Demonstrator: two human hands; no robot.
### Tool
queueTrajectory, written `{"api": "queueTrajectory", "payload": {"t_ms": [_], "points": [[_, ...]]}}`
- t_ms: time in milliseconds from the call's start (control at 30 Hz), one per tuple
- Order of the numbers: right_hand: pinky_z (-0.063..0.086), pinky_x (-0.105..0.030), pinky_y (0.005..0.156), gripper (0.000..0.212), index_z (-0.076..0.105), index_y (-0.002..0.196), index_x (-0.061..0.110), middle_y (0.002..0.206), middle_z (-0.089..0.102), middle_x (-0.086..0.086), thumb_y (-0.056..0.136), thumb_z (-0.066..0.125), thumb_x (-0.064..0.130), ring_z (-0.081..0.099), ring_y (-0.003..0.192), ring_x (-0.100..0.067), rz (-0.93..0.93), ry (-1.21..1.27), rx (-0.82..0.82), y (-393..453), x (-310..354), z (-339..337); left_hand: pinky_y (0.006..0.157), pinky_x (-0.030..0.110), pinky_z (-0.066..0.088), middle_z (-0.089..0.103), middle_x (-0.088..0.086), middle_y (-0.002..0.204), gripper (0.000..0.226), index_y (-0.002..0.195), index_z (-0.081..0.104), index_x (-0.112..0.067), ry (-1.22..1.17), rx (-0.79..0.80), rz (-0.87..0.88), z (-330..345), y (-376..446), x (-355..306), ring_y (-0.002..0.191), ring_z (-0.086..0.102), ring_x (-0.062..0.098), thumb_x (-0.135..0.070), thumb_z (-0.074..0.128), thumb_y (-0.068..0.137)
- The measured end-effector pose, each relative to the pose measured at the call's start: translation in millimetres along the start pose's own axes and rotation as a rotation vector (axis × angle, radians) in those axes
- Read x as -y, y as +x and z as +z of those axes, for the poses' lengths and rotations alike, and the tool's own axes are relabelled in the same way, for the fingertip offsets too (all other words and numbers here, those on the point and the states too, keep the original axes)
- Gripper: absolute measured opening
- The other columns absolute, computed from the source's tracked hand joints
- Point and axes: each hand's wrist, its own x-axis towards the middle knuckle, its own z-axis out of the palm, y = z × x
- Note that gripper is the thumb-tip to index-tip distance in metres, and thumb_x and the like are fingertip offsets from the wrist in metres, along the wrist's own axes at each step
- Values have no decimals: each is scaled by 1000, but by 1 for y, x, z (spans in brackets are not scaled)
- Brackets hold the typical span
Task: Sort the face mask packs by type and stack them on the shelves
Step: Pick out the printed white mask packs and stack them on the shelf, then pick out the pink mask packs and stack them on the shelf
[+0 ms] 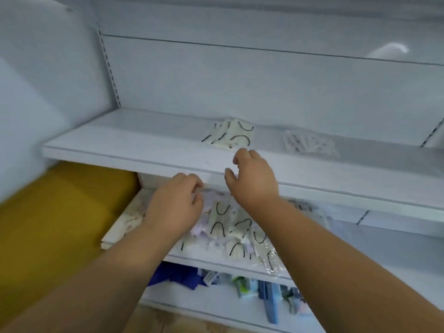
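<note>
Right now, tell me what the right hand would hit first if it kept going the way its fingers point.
Probably the cream mask pack with black ear loops on the upper shelf. The right hand, empty with loosely curled fingers, sits just before that shelf's front edge, though depth is unclear.

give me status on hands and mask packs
Both hands empty: left hand over mixed pile, right hand at upper shelf edge. Two stacks started. Nothing blocking.

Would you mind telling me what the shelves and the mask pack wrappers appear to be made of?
The upper shelf looks like white painted metal with a smooth, slightly glossy coat; the slotted upright beside it suggests steel shop racking. The mask packs in the pile seem wrapped in thin clear plastic film: it glints and crinkles. The blur leaves both uncertain.
</note>
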Motion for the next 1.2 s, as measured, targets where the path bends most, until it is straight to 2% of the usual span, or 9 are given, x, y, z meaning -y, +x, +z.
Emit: {"api": "queueTrajectory", "payload": {"t_ms": [133, 267, 367, 533, 867, 967, 1033, 1133, 1200], "points": [[41, -34, 70, 16, 57, 100, 10, 95, 56, -4, 94, 59, 24, 50, 82, -22, -136, 154, -15, -16, 44, 39, 83, 31, 50, 62, -3, 109, 22, 117, 65, -21, 54, -42, -114, -6, -45, 57, 97, 59, 16, -22, 58, 95], [40, -33, 65, 13, 55, 91, 12, 90, 56, -3, 93, 59, 24, 51, 77, -22, -156, 239, 76, -40, 66, 88, 77, 34, 51, 63, -2, 105, 22, 115, 65, -20, 78, 46, -198, 1, -83, 103, 91, 59, 17, -23, 61, 95], [42, -33, 69, 12, 55, 92, 16, 94, 56, 0, 95, 57, 28, 52, 83, -19, -74, 239, 213, -56, 69, 133, 65, 27, 48, 66, 0, 97, 21, 108, 69, -17, 98, 110, -172, 12, -98, 139, 82, 62, 17, -17, 69, 87], [48, -34, 71, 14, 59, 99, 16, 97, 53, 5, 94, 60, 30, 56, 88, -19, 74, 199, 297, -59, 81, 210, 84, 26, 50, 61, -7, 118, 28, 122, 61, -24, 63, 290, -255, 37, -84, 207, 100, 59, 12, -23, 60, 94], [47, -30, 74, 17, 63, 106, 16, 107, 58, 1, 92, 65, 26, 60, 88, -19, 443, 219, 363, -51, 96, 355, 89, 28, 50, 57, -5, 128, 33, 128, 56, -25, -99, 546, -271, 109, -9, 328, 104, 60, 14, -17, 59, 96], [50, -34, 87, 28, 62, 120, 18, 120, 57, -3, 93, 63, 25, 59, 103, -21, 432, 162, 369, -25, 82, 396, 98, 32, 51, 55, -3, 134, 37, 132, 55, -24, -222, 564, -336, 144, 14, 345, 113, 60, 16, -11, 58, 97], [45, -40, 102, 45, 54, 136, 21, 139, 48, -5, 92, 64, 26, 49, 125, -26, 349, 36, 408, -2, 73, 423, 99, 35, 50, 55, -3, 134, 37, 131, 55, -25, -297, 556, -417, 162, 25, 354, 115, 59, 17, -10, 56, 97], [22, -48, 119, 76, 25, 155, 25, 164, 17, -6, 92, 66, 34, 15, 151, -31, 226, -164, 574, 25, 65, 456, 82, 29, 51, 56, -8, 127, 31, 119, 55, -33, -432, 498, -572, 181, 37, 365, 103, 59, 13, -10, 53, 97], [11, -49, 122, 78, 17, 157, 26, 166, 12, -5, 94, 63, 34, 7, 154, -28, 183, -233, 668, 34, 61, 475, 75, 28, 51, 59, -8, 122, 34, 122, 56, -31, -535, 476, -683, 187, 42, 371, 96, 60, 12, -9, 51, 97]]}}
